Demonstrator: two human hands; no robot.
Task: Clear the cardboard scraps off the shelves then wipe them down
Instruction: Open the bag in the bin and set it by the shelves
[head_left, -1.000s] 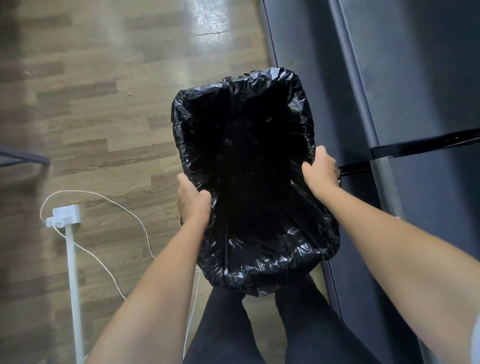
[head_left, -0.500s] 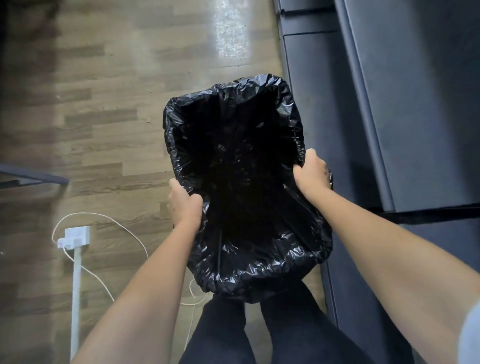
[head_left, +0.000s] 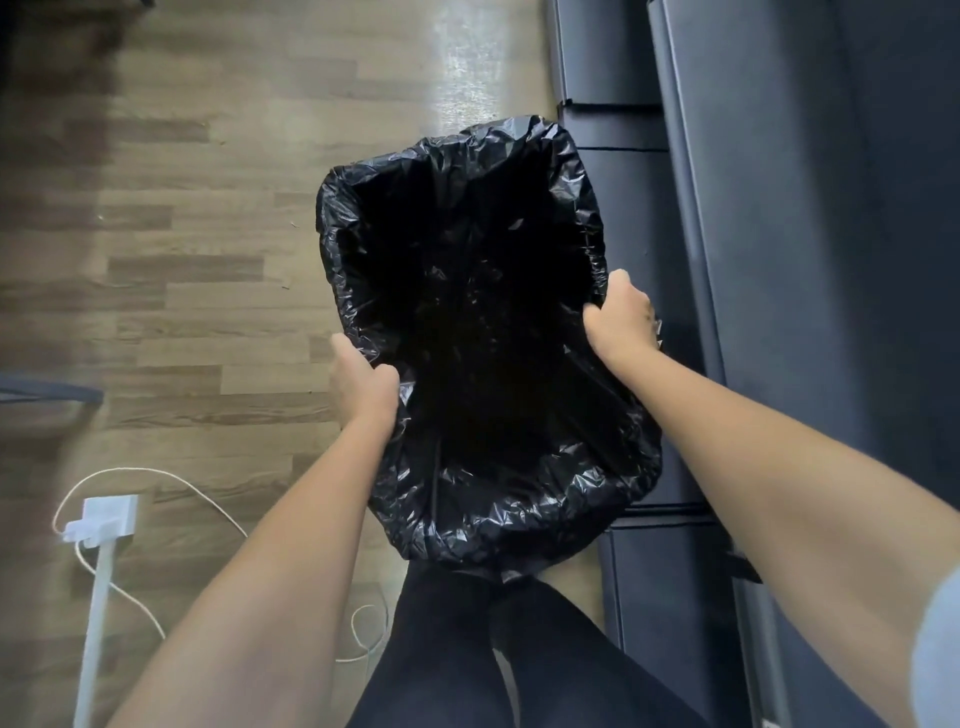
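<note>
1. Carried forward since a second ago, the bin bag (head_left: 519, 525) has travelled along the shelves (head_left: 779, 260). The black crossbar seen there earlier has left the view, and the white adapter (head_left: 106, 514) sits lower in the frame. The grip on the rim has not changed.
2. Both hands are curled over the bag's edge on opposite sides. The left hand (head_left: 363, 387) grips the near-left rim with the thumb inside the opening. The right hand (head_left: 618, 317) grips the right rim, knuckles up.
3. Both arms reach forward and down, elbows only slightly bent, and hold the bag in front of the legs (head_left: 467, 649) above the wooden floor (head_left: 208, 260).
4. The shelves run down the right of the view, just beside the bag. I can make out no cardboard scraps on them, and the bag's inside is too dark to read.
5. The black film looks thin, soft and slick, so it would likely slide or tear if pinched alone. Its held-open shape suggests something stiff beneath the folded rim.
6. That rim is probably the safest hold, one hand on each side, as now.
7. The load seems light, judging by the easy, level carry.
</note>
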